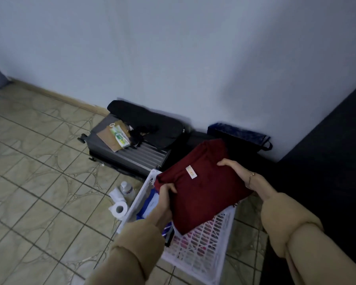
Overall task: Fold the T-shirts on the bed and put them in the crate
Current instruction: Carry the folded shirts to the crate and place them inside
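A folded dark red T-shirt (pixel 201 186) with a small white label on top hovers flat over the white lattice crate (pixel 206 241) on the floor. My left hand (pixel 165 194) grips its left edge, thumb on top. My right hand (pixel 239 171) grips the far right edge, fingers curled over the fabric. Blue and white folded clothes (pixel 150 204) lie inside the crate under the shirt. The dark bed (pixel 333 161) runs along the right side.
A grey suitcase (pixel 130 155) lies flat by the wall with a black bag, a brown envelope and a green packet on it. A toilet roll (pixel 118 208) and a water bottle (pixel 126 189) sit on the tiled floor left of the crate. A dark blue bag (pixel 238 135) leans against the wall.
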`<state>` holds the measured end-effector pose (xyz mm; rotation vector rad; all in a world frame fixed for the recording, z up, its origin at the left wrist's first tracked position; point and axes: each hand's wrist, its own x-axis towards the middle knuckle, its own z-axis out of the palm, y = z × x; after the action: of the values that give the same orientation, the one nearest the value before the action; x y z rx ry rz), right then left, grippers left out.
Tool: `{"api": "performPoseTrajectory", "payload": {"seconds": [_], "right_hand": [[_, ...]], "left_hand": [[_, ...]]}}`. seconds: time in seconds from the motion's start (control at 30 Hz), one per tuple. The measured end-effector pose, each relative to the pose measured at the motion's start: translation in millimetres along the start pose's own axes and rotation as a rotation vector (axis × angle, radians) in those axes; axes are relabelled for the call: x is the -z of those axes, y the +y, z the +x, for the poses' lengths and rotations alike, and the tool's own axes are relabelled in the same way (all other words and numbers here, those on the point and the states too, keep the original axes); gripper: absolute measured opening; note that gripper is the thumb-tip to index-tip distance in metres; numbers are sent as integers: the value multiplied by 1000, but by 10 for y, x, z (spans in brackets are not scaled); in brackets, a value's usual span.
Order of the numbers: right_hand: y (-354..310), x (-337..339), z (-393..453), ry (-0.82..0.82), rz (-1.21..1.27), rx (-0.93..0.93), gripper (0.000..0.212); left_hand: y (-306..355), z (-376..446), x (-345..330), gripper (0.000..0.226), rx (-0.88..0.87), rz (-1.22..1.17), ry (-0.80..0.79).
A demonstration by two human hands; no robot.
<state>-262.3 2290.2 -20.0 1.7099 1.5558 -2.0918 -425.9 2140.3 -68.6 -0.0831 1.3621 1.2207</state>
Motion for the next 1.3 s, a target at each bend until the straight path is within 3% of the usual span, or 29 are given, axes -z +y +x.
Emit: {"api": "performPoseTrajectory", "payload": {"seconds": [0.1,0.23,0.43,0.57,0.77,1.0,1.3], "right_hand": [[-325,-56,-401,25,42,50,48],[-620,-164,-932,98,65,79,97],[-840,-264,-1628,264,113,124,113],[-854,-271,-2015,367,147,150,117],[-776,-408,-2580,470,213,160,92],[-256,-701,-3243,574,307,183,76],[929,-1111,-4679,752,463,169,85]], "left_hand": [[441,-340,-65,3,-20,55,-17],[891,-683,-70,21,-47,155,-76],[1416,-1331,-304,4,-134,306,-184],[1596,-1637,-406,25,-194,386,-205],[1711,-2064,-510,35,-246,502,-348],[1407,-2566,-501,28,-298,552,-451],[323,-3725,-430,31,-180,676,-617]]}}
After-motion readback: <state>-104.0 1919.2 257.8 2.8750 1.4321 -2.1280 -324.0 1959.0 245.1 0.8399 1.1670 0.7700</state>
